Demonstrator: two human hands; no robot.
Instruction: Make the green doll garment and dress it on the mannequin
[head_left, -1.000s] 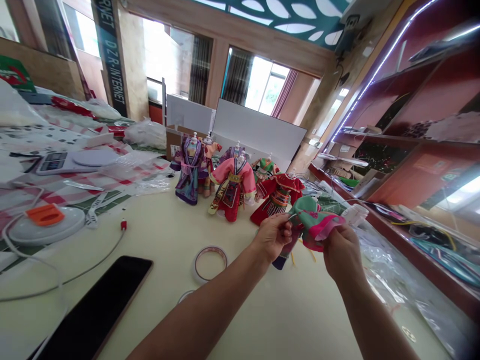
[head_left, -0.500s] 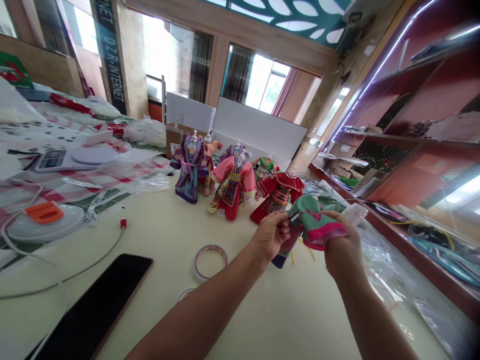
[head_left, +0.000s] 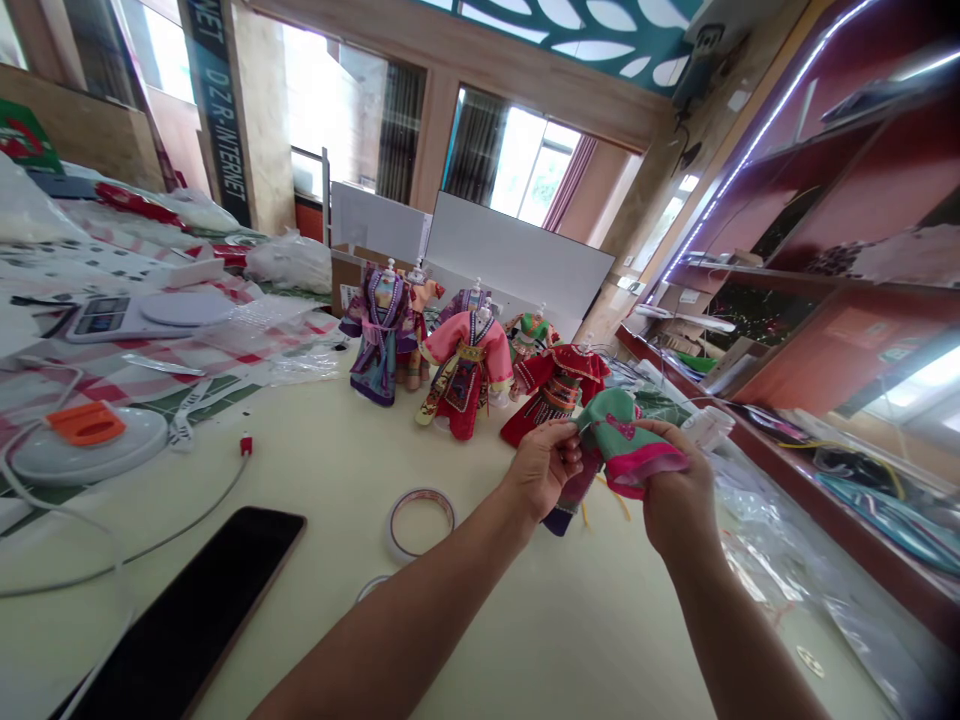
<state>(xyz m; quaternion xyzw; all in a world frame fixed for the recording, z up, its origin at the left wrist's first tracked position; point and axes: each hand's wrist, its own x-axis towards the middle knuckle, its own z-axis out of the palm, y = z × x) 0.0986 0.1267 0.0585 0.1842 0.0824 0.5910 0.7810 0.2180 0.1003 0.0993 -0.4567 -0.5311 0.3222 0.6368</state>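
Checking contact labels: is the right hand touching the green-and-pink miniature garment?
Touching. The head view shows the right hand gripping the pink-edged end of the green-and-pink miniature garment, fingers over the cloth, no gap visible.

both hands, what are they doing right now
Left hand: closed, pinching the green-and-pink cloth at its left edge.
Right hand: closed, gripping its pink border.

Head-worn view, looking forward, angled down

Green cloth [head_left: 619, 438], perhaps a garment, between both hands [head_left: 544, 470] [head_left: 684, 492]
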